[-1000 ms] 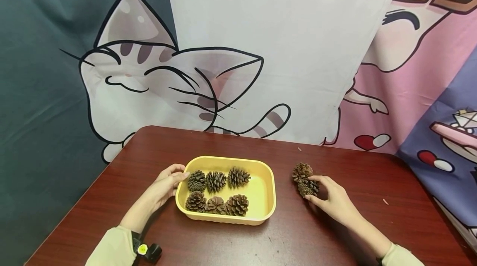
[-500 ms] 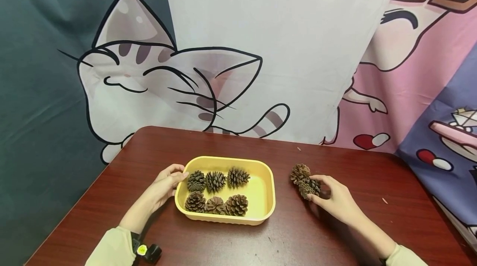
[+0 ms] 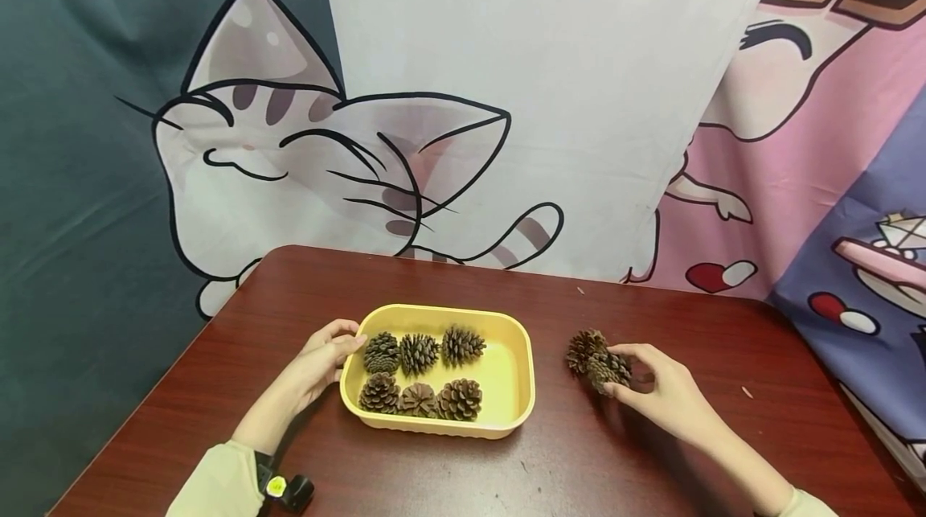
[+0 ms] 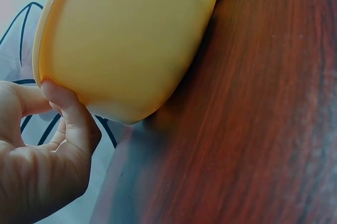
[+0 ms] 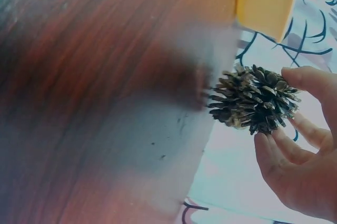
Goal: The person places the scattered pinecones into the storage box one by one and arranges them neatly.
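A yellow plastic tray (image 3: 504, 376) stands on the table, holding several brown pine cones (image 3: 419, 354) in two rows at its left and middle. My left hand (image 3: 316, 362) pinches the tray's left rim between thumb and fingers; the left wrist view shows the fingertips at the tray's edge (image 4: 131, 40). Right of the tray, my right hand (image 3: 671, 391) grips a pine cone (image 3: 610, 373) with thumb and fingertips. A second pine cone (image 3: 581, 350) sits against its far left side. In the right wrist view the pine cones (image 5: 258, 98) overlap between the fingers.
The dark red wooden table (image 3: 434, 477) carries small flakes (image 3: 747, 392) at the right. Behind it hangs a cartoon-printed cloth (image 3: 448, 179). A black wrist device (image 3: 289, 489) sits at my left sleeve.
My right hand has shifted slightly right and nearer, the gripped pine cone moving with it. The second pine cone has also come nearer and looks turned. My left hand and the tray stay put.
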{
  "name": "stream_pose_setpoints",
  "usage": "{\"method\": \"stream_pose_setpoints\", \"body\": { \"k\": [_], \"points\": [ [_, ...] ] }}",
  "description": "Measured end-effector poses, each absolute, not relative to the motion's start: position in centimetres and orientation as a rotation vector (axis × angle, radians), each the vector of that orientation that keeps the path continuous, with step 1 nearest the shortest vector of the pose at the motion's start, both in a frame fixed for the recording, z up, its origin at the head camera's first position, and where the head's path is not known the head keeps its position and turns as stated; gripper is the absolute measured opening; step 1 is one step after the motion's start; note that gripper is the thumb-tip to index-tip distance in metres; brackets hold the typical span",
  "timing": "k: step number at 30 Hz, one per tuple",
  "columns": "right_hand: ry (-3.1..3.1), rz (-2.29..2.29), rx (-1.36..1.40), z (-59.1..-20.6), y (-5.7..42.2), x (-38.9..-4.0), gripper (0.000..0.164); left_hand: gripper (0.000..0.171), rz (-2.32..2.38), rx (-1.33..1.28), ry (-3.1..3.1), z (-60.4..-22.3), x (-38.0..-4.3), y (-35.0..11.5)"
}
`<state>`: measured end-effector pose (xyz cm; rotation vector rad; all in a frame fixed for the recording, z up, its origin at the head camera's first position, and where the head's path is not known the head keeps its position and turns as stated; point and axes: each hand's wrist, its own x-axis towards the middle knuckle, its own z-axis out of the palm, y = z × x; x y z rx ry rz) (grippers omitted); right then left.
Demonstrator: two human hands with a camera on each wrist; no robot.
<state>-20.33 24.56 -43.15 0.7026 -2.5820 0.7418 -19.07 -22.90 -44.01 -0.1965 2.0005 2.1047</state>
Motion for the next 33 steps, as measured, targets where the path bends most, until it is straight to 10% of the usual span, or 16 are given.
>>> {"method": "stream_pose_setpoints", "body": {
  "k": [33],
  "points": [
    [-2.531,1.138,0.988,-39.4,17.4,-19.2,0.048,0.033,2.106,-0.2,1.999,-44.1,-19.0,-23.0]
  ]
}}
